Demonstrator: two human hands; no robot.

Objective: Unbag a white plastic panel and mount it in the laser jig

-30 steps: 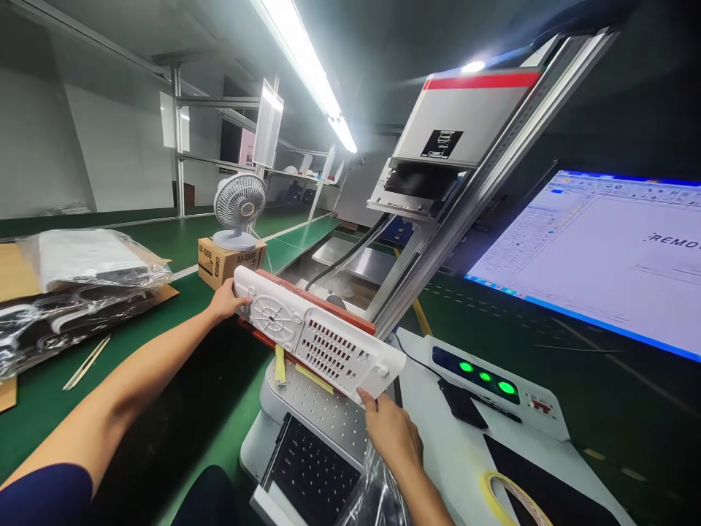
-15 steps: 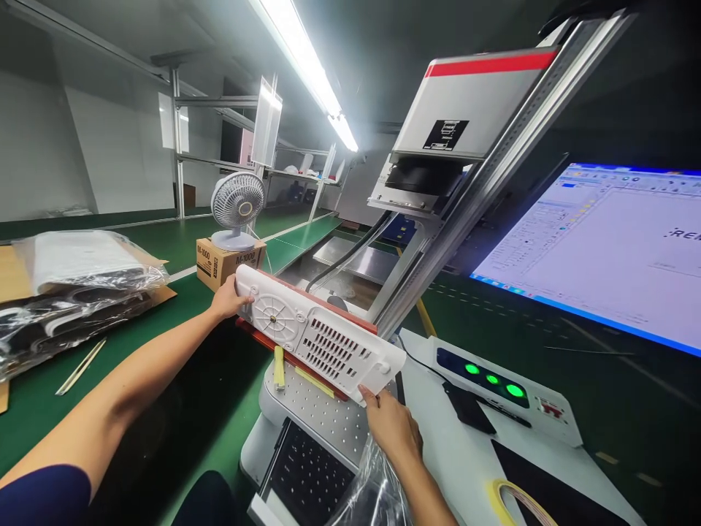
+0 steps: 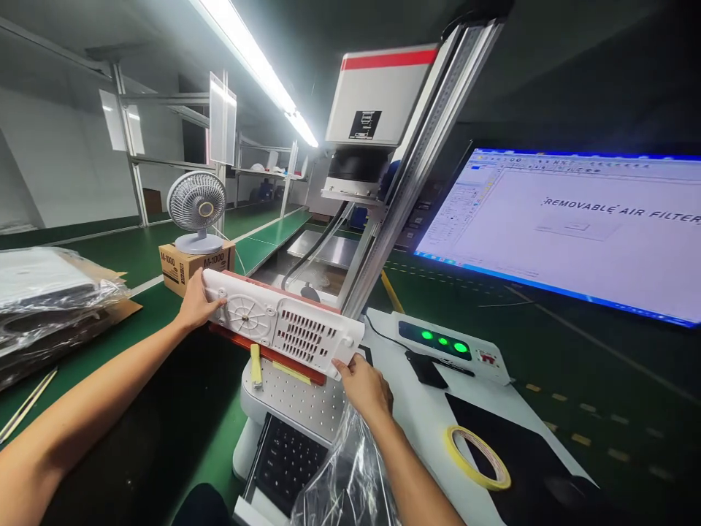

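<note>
Under laser head, white vented panel

Left hand: grips the left end of the long white vented plastic panel.
Right hand: holds the panel's right end.
Under panel: red bar on perforated white plate.
Above: grey laser head.
Right: monitor; yellow tape roll on the desk.
Left: white fan on cardboard box.

large tilted computer monitor with a white program window: "REMOVABLE AIR FILTER" in dark slanted capitals | brown cardboard box under the small white desk fan: "M-1000" on its front face, repeated on its left face | black label on the white laser head housing: print too small to read
</note>
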